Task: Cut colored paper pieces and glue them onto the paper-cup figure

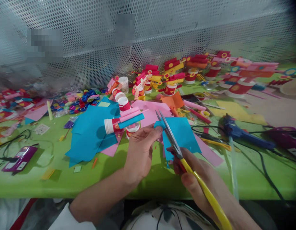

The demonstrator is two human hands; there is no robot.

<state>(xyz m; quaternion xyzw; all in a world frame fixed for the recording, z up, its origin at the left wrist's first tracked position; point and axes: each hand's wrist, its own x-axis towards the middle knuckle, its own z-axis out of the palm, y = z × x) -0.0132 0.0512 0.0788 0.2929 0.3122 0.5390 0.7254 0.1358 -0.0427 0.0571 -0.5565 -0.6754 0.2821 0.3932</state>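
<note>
Between the thumb and fingers of my left hand (143, 145) is a small piece of blue paper (159, 124). My right hand (196, 172) grips scissors (173, 137) with yellow handles, their blades slightly parted and pointing up and left beside that piece. Under the blades lies a larger blue sheet (183, 132) on pink paper. Just left of my left hand, a red and white paper cup (112, 126) rests on its side, with a pink paper roll (130, 114) and a blue paper roll (131, 120) against it.
Blue sheets (87, 134) spread over the green table (90, 183) at left. A blue glue gun (246, 134) and its cables lie at right. Several decorated cups (170, 88) stand along the perforated metal panel (90, 41). A purple power strip (20, 158) sits far left.
</note>
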